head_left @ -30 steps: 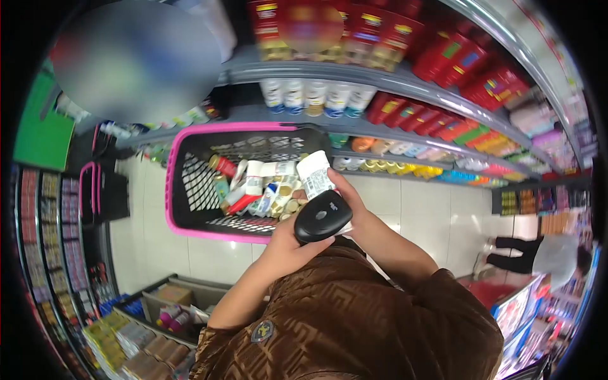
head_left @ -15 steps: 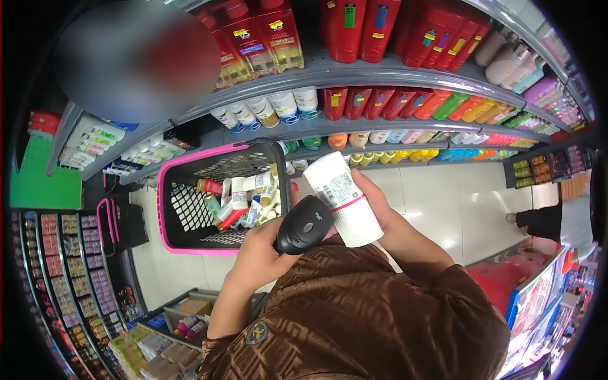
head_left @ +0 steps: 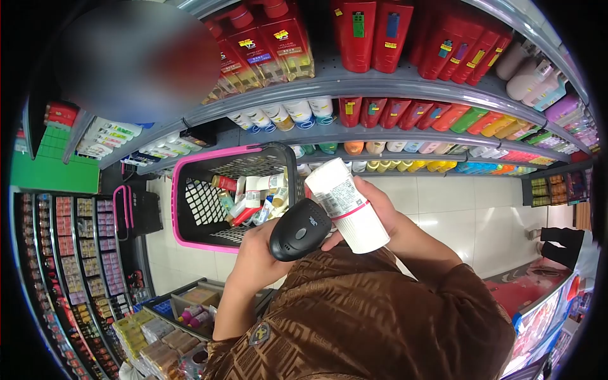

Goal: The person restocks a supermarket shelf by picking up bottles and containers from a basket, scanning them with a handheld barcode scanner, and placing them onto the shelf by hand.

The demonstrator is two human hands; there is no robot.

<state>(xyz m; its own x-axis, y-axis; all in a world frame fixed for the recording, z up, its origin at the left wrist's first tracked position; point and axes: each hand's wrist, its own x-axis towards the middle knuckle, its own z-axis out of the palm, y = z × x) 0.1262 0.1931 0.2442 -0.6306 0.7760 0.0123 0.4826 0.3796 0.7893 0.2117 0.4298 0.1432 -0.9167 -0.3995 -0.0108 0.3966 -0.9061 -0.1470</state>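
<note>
My left hand (head_left: 252, 256) is wrapped round the handle of a black barcode scanner (head_left: 301, 229). The scanner's head overlaps the near side of a white ribbed bottle (head_left: 362, 229), tilted in front of my chest. My right hand (head_left: 382, 204) grips this bottle from its right side. A printed label with a barcode (head_left: 345, 196) and a pink band face up toward me. Just beyond my left hand, a black shopping basket with a pink rim (head_left: 175, 209) holds several tubes and bottles (head_left: 252, 191). The scanner hides part of my fingers.
Shelves ahead carry red bottles (head_left: 353, 38), pump bottles (head_left: 292, 47) and white bottles (head_left: 277, 114). A second dark basket (head_left: 144, 212) stands at left, near racks of small packs (head_left: 69, 253). Boxed goods (head_left: 155, 345) lie at lower left. Another person's legs (head_left: 560, 239) show at right.
The camera view has shifted slightly, so shelves and basket appear further right. The scanner sits a little lower and further left relative to the bottle. Both hands keep their holds.
</note>
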